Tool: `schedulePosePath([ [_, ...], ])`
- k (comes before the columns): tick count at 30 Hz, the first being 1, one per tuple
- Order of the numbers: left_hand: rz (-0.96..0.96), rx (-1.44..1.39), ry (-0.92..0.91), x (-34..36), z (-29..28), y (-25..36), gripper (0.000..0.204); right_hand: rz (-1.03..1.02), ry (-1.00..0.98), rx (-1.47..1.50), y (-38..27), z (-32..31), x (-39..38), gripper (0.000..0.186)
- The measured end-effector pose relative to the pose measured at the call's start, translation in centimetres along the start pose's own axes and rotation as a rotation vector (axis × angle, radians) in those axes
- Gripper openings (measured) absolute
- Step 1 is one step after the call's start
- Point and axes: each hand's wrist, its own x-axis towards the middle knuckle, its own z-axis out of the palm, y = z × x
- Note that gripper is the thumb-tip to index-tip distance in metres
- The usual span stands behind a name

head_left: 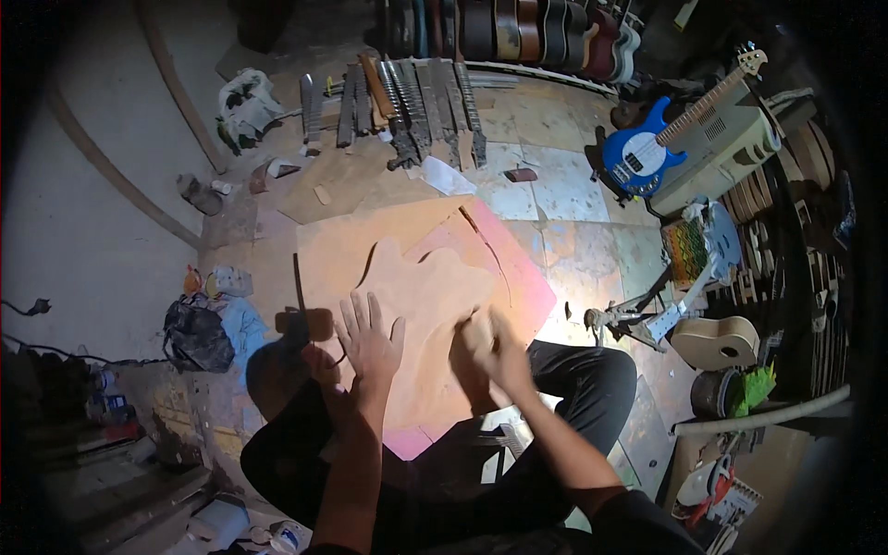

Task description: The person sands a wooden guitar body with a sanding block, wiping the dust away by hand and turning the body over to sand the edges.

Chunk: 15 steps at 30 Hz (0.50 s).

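Note:
A pale, flat wooden guitar body [421, 296] with curved horns lies in front of me on a pink and orange sheet [523, 254]. My left hand [372, 342] rests flat on the body's left side, fingers spread. At its right edge, my right hand [498, 350] is curled closed and slightly blurred by motion. Whatever its fingers may hold is hidden. A small brown block [319, 323] lies left of my left hand. Near the sheet's far right side is a thin dark strip [481, 236].
Several guitar necks [430, 106] lie on the floor ahead, with a row of guitar bodies [527, 37] behind. A blue bass guitar [643, 153] leans at the far right. An acoustic guitar body [717, 342] lies right. A black bag [197, 335] sits left.

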Motion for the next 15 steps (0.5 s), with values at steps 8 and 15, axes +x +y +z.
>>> schedulePosePath([
  [8,-0.028,-0.050,-0.027,0.7,-1.2,2.7,0.081,-0.045,0.006,-0.614,1.2,-0.8,6.5,0.076],
  [15,-0.037,-0.063,-0.049,0.8,-1.2,2.8,0.081,0.133,0.034,-0.603,0.3,-3.1,10.9,0.073],
])
